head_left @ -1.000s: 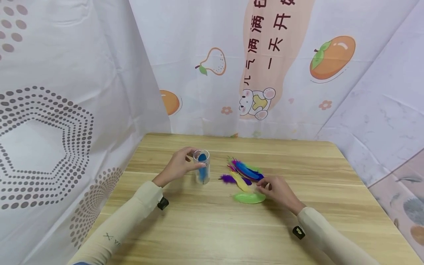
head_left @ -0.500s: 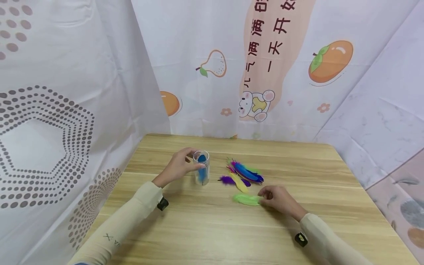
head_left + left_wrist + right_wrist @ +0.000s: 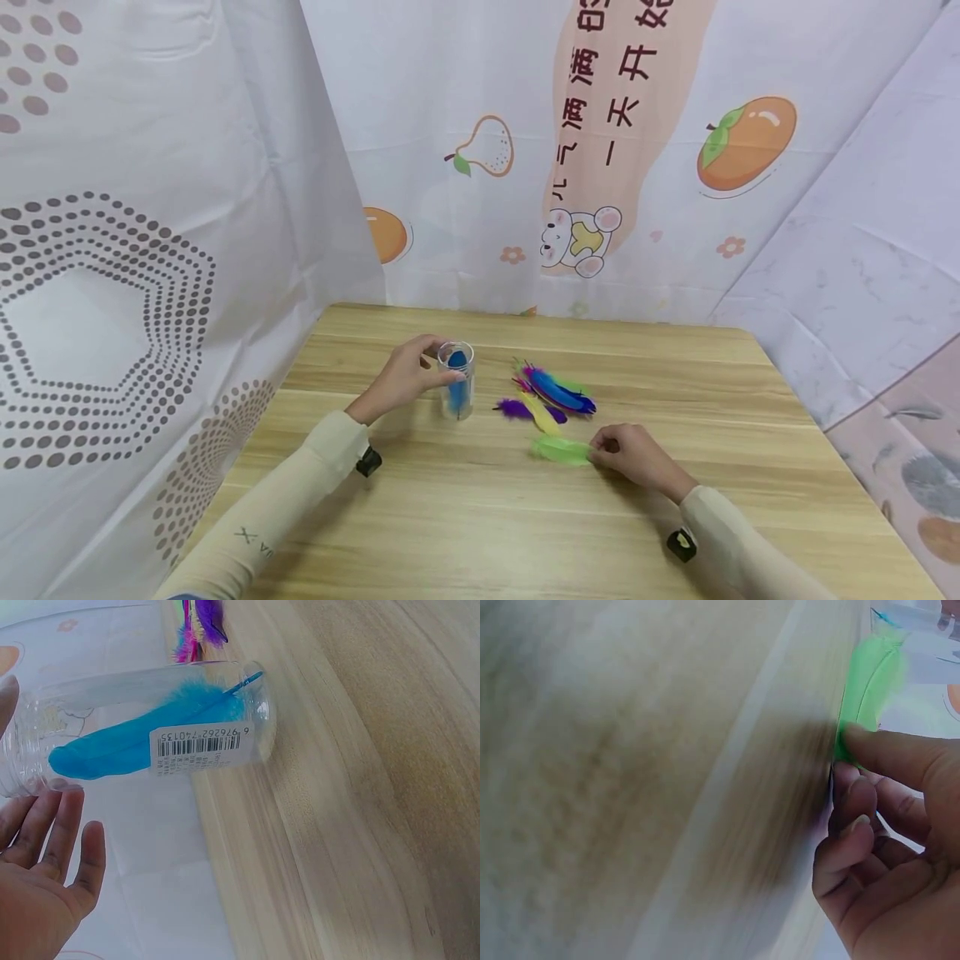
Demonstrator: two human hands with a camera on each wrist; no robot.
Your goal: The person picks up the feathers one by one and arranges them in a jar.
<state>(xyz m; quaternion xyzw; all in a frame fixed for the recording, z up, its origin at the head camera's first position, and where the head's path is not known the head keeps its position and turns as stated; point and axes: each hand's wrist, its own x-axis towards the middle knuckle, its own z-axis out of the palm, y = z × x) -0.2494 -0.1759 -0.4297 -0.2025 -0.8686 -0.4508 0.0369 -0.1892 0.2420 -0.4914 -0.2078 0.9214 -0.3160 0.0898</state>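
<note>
My left hand holds a clear plastic jar near its mouth, thumb on the near side and fingers behind. The jar stands upright on the table. Inside it leans a blue feather, its quill tip toward the bottom, and a barcode label is stuck on the wall. To the right, my right hand pinches one end of a light green feather between thumb and fingers, seen closely in the right wrist view, where the same green feather points away from the thumb.
Between the hands lies a loose pile of feathers: a blue feather on top, a purple feather and a yellow feather. The wooden table ends at a printed cloth behind and at the sides.
My right hand has moved down from beside the pile to the light green feather and now pinches its right end. My left hand and the jar have stayed in place.
</note>
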